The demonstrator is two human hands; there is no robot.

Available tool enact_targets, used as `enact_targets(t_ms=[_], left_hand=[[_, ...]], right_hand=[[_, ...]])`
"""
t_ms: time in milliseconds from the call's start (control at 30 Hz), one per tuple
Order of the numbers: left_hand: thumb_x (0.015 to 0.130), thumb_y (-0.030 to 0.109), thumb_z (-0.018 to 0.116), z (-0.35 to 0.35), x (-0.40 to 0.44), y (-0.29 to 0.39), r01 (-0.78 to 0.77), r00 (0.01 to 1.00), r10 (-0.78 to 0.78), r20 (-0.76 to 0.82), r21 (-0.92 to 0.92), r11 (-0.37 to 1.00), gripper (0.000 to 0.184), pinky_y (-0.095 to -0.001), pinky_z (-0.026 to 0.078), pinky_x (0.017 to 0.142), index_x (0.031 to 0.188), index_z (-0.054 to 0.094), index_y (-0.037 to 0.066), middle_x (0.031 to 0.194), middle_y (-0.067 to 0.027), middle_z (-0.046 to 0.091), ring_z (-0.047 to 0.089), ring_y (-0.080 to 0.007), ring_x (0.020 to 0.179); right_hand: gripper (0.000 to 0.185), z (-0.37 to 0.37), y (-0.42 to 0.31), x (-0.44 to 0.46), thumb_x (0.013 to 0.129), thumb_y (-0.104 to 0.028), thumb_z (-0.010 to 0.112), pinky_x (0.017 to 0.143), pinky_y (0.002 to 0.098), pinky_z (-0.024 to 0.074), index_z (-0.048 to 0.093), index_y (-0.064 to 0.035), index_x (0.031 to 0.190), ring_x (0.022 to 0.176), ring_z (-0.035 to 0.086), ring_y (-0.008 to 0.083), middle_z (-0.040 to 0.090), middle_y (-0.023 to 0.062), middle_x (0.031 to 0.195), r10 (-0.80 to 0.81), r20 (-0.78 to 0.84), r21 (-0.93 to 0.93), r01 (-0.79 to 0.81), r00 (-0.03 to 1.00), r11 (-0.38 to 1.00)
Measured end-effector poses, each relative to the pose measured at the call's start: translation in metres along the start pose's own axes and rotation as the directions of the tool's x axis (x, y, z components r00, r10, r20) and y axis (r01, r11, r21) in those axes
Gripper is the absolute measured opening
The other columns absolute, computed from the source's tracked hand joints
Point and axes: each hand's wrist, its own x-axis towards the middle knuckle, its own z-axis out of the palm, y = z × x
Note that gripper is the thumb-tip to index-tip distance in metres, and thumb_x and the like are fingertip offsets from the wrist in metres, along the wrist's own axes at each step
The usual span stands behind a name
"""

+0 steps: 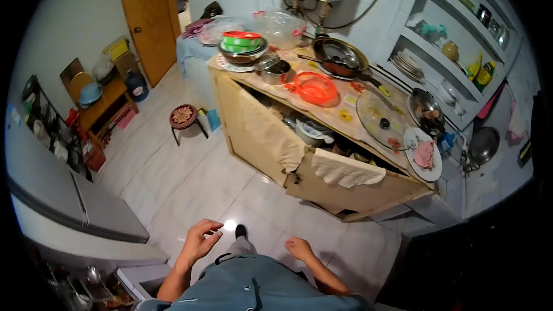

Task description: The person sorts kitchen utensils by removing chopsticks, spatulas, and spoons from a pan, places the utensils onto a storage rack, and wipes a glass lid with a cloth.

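My left hand (201,238) hangs in the air in front of my body, above the tiled floor. Its fingers are loosely bent and a little apart, with nothing in them. On the other side of my body, my right hand (299,249) is also in the air, its fingers curled in and no object showing in it. Neither hand touches anything. Farther ahead stands a cabinet (253,158) with its doors ajar and cloths hanging over them. On its top are a red plastic basket (315,88), a glass lid (374,116) and a white plate (412,138) bearing a pink cloth (424,154).
Pans (340,57) and stacked bowls (242,52) stand toward the counter's back. A stool (184,116) is on the floor ahead to the left, near a wooden door (144,29). Dish shelves (443,46) line the right wall; a drawer (144,279) stands open at lower left.
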Motion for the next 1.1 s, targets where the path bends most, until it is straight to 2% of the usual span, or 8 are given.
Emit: enact_targets(t_ms=[267,400,433,600,733,800,867,1100], left_hand=[[0.081,0.012,0.067,0.051,0.210,0.061,-0.307,0.924,0.311,0.223,-0.054,0.950,0.022,-0.0292,0.049,0.062,0.099,0.065,0.001,0.088,-0.0119,0.064,0.061,-0.0214,0.076],[0.080,0.012,0.068,0.075,0.340,0.116,-0.490,0.846,0.483,0.226,-0.026,0.871,0.023,-0.0309,0.048,0.058,0.100,0.063,0.000,0.084,-0.0131,0.062,0.060,-0.0227,0.070],[0.079,0.012,0.068,0.081,0.375,0.131,-0.549,0.818,0.525,0.234,0.047,0.835,0.023,-0.0316,0.047,0.057,0.098,0.063,0.001,0.083,-0.0133,0.061,0.059,-0.0236,0.068],[0.079,0.020,0.067,0.145,0.541,0.195,-0.690,0.702,0.695,0.154,0.389,0.611,0.026,-0.0384,0.046,0.060,0.099,0.065,0.003,0.082,-0.0161,0.059,0.060,-0.0287,0.071],[0.076,0.031,0.068,0.210,0.643,0.207,-0.584,0.762,0.602,0.240,0.658,0.476,0.032,-0.0418,0.049,0.070,0.093,0.065,0.004,0.087,-0.0158,0.061,0.062,-0.0319,0.081],[0.076,0.034,0.068,0.234,0.666,0.204,-0.521,0.808,0.517,0.284,0.755,0.399,0.033,-0.0423,0.050,0.071,0.091,0.066,0.005,0.089,-0.0163,0.061,0.062,-0.0327,0.084],[0.073,0.037,0.070,0.254,0.687,0.202,-0.404,0.914,0.192,0.356,0.839,0.365,0.036,-0.0407,0.050,0.075,0.090,0.065,0.006,0.093,-0.0158,0.061,0.061,-0.0324,0.088],[0.079,0.031,0.063,0.267,0.691,0.191,-0.410,0.906,0.265,0.331,0.843,0.348,0.030,-0.0421,0.051,0.076,0.090,0.065,0.003,0.093,-0.0166,0.063,0.062,-0.0322,0.089]], right_hand=[[0.029,-0.068,0.046,0.020,0.082,-0.022,0.065,0.070,0.0267,0.0488,0.064,-0.0006,0.102,0.077,0.062,0.0144,0.067,0.0074,0.086,0.094,-0.216,0.247,-0.039,0.972,0.968],[0.027,-0.147,-0.019,0.030,0.082,-0.018,0.065,0.073,0.0260,0.0484,0.064,-0.0001,0.102,0.080,0.060,0.0122,0.067,0.0061,0.087,0.163,-0.327,0.275,-0.071,0.931,0.959],[0.026,-0.162,-0.025,0.033,0.081,-0.015,0.066,0.074,0.0261,0.0482,0.064,0.0002,0.102,0.081,0.060,0.0125,0.066,0.0064,0.090,0.210,-0.330,0.429,-0.051,0.920,0.902],[0.027,-0.254,-0.104,0.024,0.080,-0.010,0.066,0.074,0.0244,0.0485,0.063,0.0012,0.104,0.081,0.060,0.0117,0.066,0.0066,0.089,0.229,-0.401,0.460,-0.021,0.887,0.888],[0.029,-0.319,-0.116,0.020,0.079,-0.012,0.066,0.077,0.0275,0.0489,0.063,0.0010,0.105,0.082,0.061,0.0128,0.066,0.0069,0.089,0.193,-0.311,0.616,0.043,0.930,0.786],[0.028,-0.353,-0.117,0.026,0.079,-0.010,0.067,0.076,0.0277,0.0491,0.063,0.0005,0.104,0.081,0.061,0.0132,0.066,0.0075,0.090,-0.042,-0.339,0.447,0.200,0.940,0.872],[0.027,-0.391,-0.126,0.029,0.078,-0.010,0.069,0.076,0.0275,0.0487,0.064,-0.0001,0.103,0.080,0.062,0.0137,0.067,0.0082,0.091,-0.194,-0.349,0.317,0.310,0.917,0.896],[0.024,-0.486,-0.156,0.058,0.079,-0.010,0.069,0.075,0.0279,0.0484,0.065,-0.0009,0.101,0.081,0.063,0.0141,0.067,0.0076,0.090,-0.430,-0.237,0.228,0.480,0.871,0.847]])
